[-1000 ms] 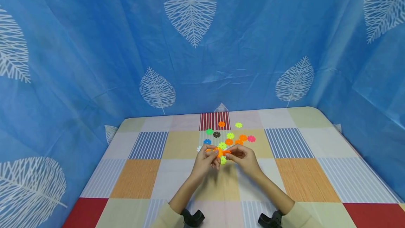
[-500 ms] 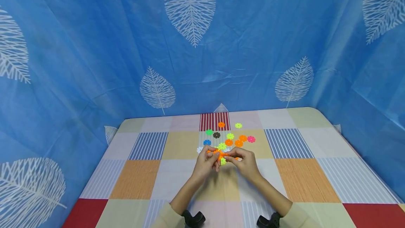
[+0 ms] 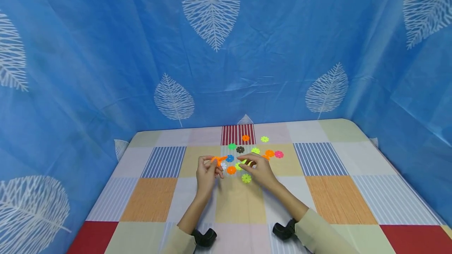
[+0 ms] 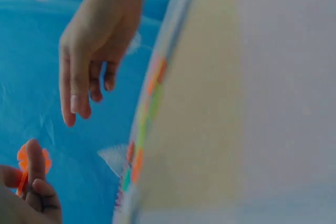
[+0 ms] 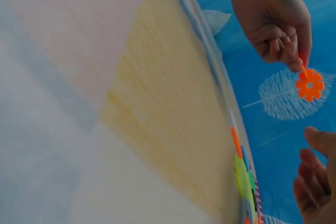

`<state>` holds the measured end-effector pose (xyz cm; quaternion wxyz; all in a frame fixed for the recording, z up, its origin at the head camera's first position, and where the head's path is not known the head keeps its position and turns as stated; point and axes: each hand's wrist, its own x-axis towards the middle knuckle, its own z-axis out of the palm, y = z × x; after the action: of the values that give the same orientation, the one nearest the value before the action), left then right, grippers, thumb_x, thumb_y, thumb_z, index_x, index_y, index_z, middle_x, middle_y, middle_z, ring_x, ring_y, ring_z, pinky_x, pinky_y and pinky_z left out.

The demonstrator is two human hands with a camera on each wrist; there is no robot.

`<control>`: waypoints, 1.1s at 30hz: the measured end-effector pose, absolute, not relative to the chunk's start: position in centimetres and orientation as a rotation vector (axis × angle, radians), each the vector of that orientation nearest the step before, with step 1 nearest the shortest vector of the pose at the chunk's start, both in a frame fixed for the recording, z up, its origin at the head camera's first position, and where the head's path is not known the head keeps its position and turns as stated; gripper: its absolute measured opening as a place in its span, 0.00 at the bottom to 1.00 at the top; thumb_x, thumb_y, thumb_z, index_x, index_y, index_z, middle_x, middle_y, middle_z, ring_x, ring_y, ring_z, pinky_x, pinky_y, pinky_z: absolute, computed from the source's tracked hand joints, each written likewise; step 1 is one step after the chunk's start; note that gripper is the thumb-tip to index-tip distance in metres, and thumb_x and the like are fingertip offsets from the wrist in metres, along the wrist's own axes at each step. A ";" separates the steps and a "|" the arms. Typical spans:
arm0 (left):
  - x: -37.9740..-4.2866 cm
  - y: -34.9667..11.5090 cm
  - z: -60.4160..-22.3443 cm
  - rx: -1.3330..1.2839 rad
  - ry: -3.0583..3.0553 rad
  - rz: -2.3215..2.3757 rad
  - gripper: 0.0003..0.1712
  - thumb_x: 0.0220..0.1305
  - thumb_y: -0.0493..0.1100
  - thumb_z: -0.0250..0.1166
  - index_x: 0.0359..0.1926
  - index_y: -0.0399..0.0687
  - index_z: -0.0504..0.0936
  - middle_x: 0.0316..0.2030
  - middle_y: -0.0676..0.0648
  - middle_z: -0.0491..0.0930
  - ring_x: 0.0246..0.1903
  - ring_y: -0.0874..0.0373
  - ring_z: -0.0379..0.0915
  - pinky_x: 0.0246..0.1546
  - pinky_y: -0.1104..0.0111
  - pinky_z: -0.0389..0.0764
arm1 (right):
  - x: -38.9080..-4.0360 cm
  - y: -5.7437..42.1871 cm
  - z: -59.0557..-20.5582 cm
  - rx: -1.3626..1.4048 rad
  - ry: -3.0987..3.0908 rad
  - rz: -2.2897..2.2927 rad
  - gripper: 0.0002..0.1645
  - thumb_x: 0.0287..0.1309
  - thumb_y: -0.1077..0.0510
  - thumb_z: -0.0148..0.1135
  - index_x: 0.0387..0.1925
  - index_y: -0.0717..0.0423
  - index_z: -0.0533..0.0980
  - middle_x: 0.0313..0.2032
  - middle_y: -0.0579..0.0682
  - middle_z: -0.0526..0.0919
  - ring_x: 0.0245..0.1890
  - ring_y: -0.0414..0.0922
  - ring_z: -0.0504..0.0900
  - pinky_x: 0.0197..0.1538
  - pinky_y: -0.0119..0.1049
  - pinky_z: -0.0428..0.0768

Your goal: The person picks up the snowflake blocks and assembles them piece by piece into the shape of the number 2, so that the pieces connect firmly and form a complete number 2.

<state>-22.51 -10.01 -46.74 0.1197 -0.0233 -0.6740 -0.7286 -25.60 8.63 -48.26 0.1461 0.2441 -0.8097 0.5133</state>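
Two joined orange notched plastic discs (image 3: 218, 160) are pinched between the thumb and fingers of my left hand (image 3: 206, 175), raised above the table. In the right wrist view one orange disc (image 5: 310, 85) faces the camera, joined to another seen edge-on at the fingertips. My right hand (image 3: 263, 171) is apart from them, its thumb and fingers spread with nothing between them. It hovers over the loose discs, hiding some. Below and between the hands lie a yellow-green disc (image 3: 246, 178), an orange disc (image 3: 231, 170), a white disc (image 3: 224, 166) and a blue disc (image 3: 230, 158).
Farther back on the patchwork tablecloth (image 3: 197, 199) lie a green disc (image 3: 232, 146), a black disc (image 3: 240, 149), a pink disc (image 3: 279, 154) and several orange and yellow-green ones. A blue leaf-print curtain (image 3: 268, 50) surrounds the table's back and sides.
The hands were together at the orange discs and have parted. My left hand has moved left with the joined discs; my right hand has let go and shifted slightly left.
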 end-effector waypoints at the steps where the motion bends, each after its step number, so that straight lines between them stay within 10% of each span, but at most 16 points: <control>1: -22.5 -10.5 -47.0 -0.044 -1.959 -2.104 0.10 0.69 0.36 0.51 0.46 0.34 0.62 0.19 0.42 0.76 0.12 0.59 0.70 0.18 0.72 0.70 | -26.0 8.1 -48.4 0.703 -2.371 1.417 0.14 0.50 0.60 0.68 0.41 0.57 0.82 0.35 0.50 0.82 0.31 0.42 0.76 0.32 0.30 0.76; 9: -22.2 -12.2 -48.0 0.041 -1.939 -2.141 0.09 0.69 0.31 0.46 0.47 0.31 0.58 0.23 0.31 0.76 0.13 0.53 0.72 0.18 0.72 0.70 | -27.8 4.5 -49.5 0.702 -2.648 0.896 0.21 0.53 0.49 0.66 0.47 0.54 0.80 0.38 0.52 0.74 0.38 0.47 0.68 0.36 0.36 0.69; 17: -22.7 -12.1 -49.3 0.016 -1.903 -2.197 0.07 0.69 0.32 0.45 0.45 0.34 0.58 0.20 0.42 0.75 0.12 0.61 0.70 0.17 0.76 0.66 | -27.9 3.6 -50.1 0.722 -2.645 0.681 0.18 0.47 0.46 0.69 0.38 0.51 0.82 0.41 0.54 0.74 0.40 0.51 0.66 0.41 0.42 0.67; 25: -22.7 -11.7 -49.2 -0.039 -1.883 -2.265 0.07 0.69 0.31 0.46 0.44 0.34 0.58 0.17 0.44 0.71 0.09 0.62 0.64 0.14 0.77 0.63 | -26.9 4.0 -50.0 0.442 -2.448 1.599 0.11 0.48 0.64 0.69 0.32 0.58 0.74 0.26 0.48 0.79 0.26 0.41 0.75 0.29 0.29 0.75; 33: -22.2 -11.8 -48.7 -0.067 -1.954 -2.327 0.08 0.68 0.30 0.46 0.45 0.31 0.59 0.18 0.41 0.70 0.10 0.60 0.62 0.13 0.75 0.63 | -25.6 5.1 -49.2 0.125 -2.071 2.362 0.14 0.52 0.68 0.64 0.40 0.70 0.73 0.25 0.56 0.82 0.22 0.48 0.81 0.30 0.41 0.81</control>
<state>-22.25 -11.76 -48.70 0.0513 -0.0220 -0.6420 -0.7647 -25.64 5.08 -49.22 -0.0010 0.0397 -0.6588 0.7512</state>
